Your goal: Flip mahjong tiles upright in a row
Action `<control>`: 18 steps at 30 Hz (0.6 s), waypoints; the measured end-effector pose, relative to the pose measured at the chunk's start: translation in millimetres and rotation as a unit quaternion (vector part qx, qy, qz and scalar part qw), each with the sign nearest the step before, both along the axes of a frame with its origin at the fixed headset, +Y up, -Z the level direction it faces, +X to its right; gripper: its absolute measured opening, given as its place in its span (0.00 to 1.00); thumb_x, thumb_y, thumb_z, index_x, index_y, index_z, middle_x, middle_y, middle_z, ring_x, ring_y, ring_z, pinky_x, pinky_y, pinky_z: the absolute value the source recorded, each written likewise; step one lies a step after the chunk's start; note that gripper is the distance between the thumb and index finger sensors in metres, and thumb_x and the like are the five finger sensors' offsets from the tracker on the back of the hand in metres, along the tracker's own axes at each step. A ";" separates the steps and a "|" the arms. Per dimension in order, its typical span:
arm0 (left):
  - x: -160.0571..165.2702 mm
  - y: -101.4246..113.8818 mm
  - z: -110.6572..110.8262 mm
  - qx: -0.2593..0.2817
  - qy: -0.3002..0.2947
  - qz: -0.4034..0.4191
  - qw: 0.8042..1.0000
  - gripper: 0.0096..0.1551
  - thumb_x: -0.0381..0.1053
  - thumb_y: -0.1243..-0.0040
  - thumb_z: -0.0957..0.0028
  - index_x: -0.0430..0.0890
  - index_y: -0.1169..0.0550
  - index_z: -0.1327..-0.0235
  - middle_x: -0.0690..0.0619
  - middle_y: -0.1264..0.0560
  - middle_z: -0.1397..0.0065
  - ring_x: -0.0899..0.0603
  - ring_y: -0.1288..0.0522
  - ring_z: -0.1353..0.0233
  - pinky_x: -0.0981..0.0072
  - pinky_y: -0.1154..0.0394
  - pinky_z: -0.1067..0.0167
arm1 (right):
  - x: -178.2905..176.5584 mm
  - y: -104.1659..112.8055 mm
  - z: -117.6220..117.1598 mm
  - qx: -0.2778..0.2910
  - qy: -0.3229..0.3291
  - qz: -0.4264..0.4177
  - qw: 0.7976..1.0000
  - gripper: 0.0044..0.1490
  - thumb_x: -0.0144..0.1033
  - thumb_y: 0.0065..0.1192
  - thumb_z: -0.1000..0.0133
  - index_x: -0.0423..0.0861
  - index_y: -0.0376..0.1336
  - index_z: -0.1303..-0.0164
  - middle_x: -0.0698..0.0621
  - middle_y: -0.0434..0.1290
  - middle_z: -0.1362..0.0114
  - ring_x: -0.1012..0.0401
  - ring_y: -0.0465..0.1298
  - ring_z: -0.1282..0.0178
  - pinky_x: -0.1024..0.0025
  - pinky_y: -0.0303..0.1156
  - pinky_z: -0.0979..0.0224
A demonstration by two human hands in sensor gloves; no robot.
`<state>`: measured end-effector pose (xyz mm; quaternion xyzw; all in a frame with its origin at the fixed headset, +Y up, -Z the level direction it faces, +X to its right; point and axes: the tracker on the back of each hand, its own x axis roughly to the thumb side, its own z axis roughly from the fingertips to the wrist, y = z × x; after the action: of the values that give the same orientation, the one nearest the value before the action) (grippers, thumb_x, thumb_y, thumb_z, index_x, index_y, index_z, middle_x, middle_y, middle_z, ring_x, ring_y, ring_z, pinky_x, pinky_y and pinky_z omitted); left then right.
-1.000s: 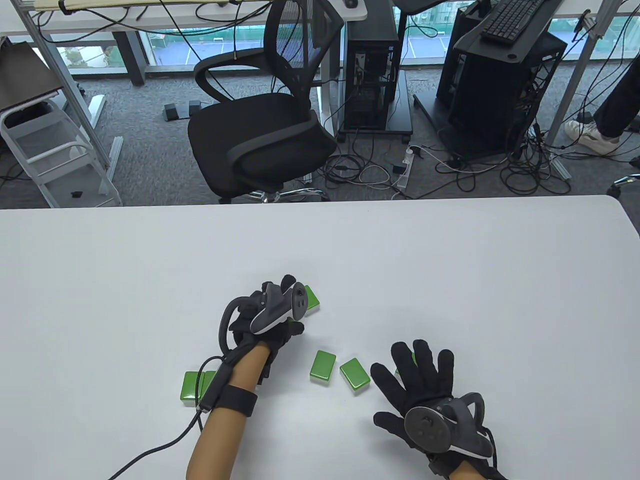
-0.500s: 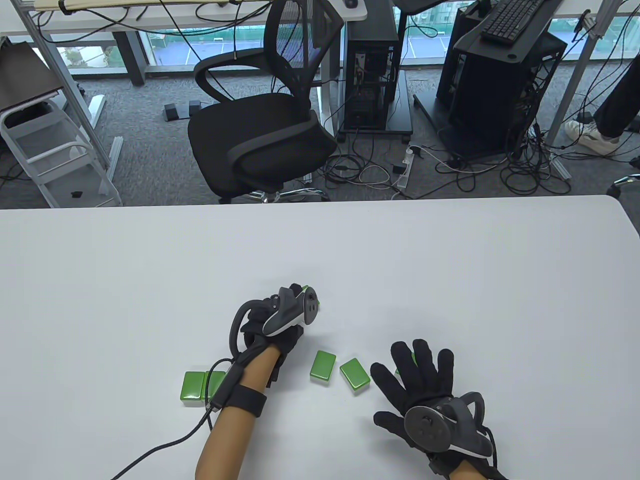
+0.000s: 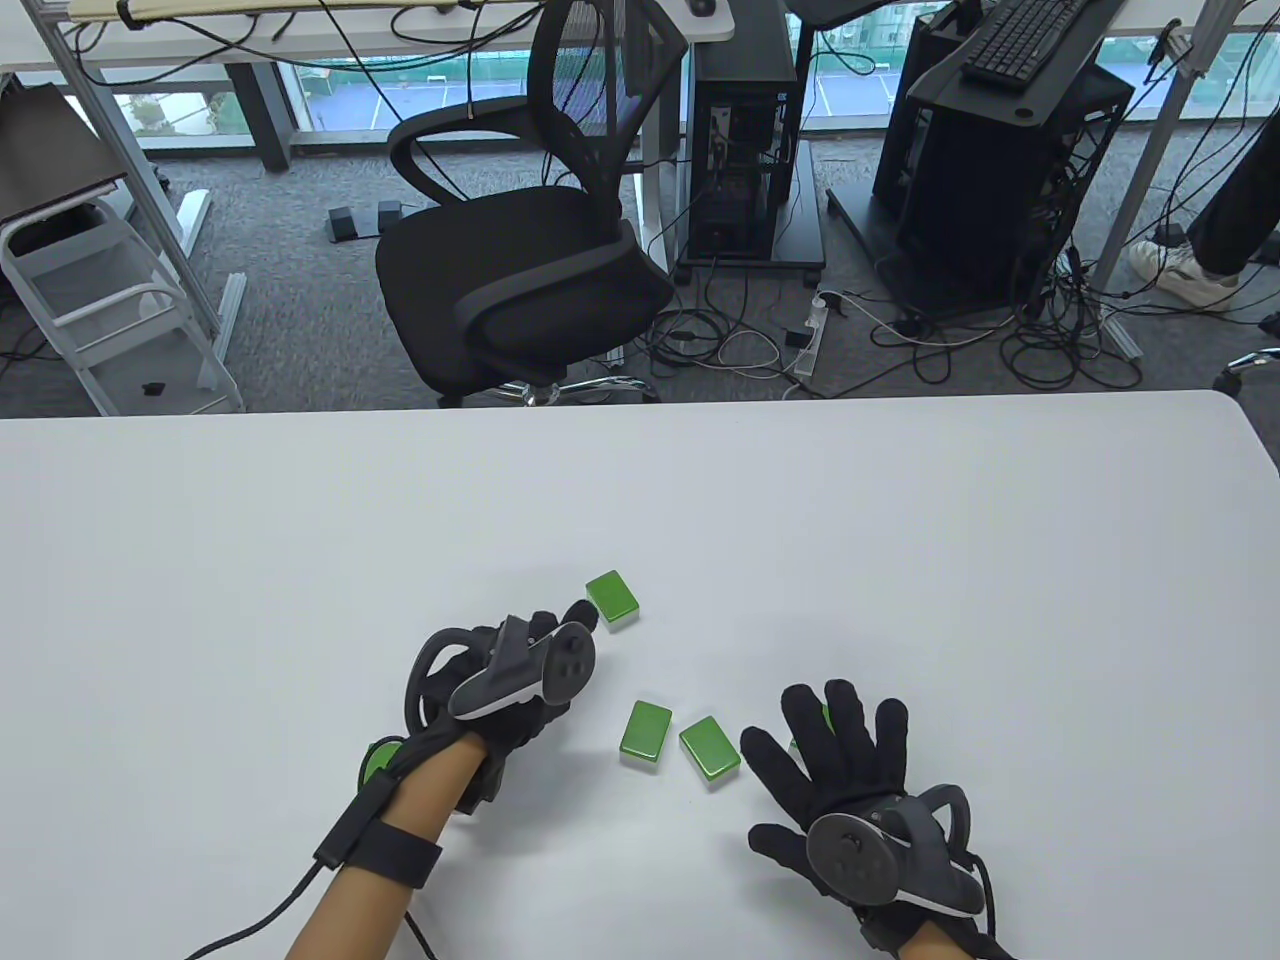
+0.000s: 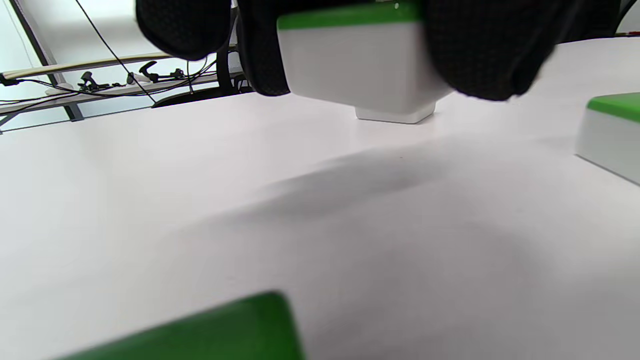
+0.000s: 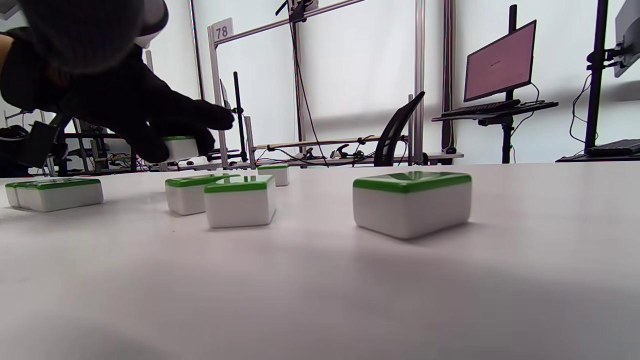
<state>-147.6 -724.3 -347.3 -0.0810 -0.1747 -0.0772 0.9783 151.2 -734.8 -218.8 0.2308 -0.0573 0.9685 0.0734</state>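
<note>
Lying green-side-up: loose tiles [image 3: 645, 735] between hands; chair [image 3: 520, 260] beyond table [image 3: 900, 520].

Left hand [image 3: 520, 680] curled, fingers [image 4: 490, 55] closed around something; right hand [image 3: 850, 790] flat, fingers spread

We wear black knitted gloves on our left hand [image 3: 520, 690] and right hand [image 3: 840, 775], each carrying a grey tracker with a white edge (it has a ring-shaped loop). Our forearms are bare, and a black strap and cable sit at the left wrist.
</note>
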 end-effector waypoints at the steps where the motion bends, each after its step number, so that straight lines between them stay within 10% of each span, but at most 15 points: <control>1: -4.3 2.4 6.3 -0.009 -0.014 0.000 1.000 0.53 0.61 0.34 0.64 0.63 0.49 0.27 0.54 0.33 0.21 0.42 0.25 0.26 0.42 0.29 0.31 | -0.1 -0.1 0.0 -0.001 0.000 0.001 1.000 0.57 0.64 0.54 0.50 0.70 0.23 0.29 0.53 0.18 0.17 0.44 0.20 0.21 0.30 0.23 0.26; 18: -42.9 -12.9 53.3 -0.045 -0.115 0.009 0.992 0.53 0.60 0.32 0.66 0.64 0.47 0.28 0.56 0.34 0.21 0.44 0.26 0.25 0.40 0.32 0.27 | -3.7 -1.9 0.5 -0.010 0.000 0.014 1.000 0.57 0.64 0.54 0.50 0.69 0.23 0.29 0.52 0.18 0.17 0.43 0.20 0.21 0.30 0.24 0.26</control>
<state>-190.5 -737.2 -294.0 -0.1140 -0.2898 -0.0693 0.9477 147.5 -736.7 -218.3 0.2310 -0.0444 0.9699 0.0626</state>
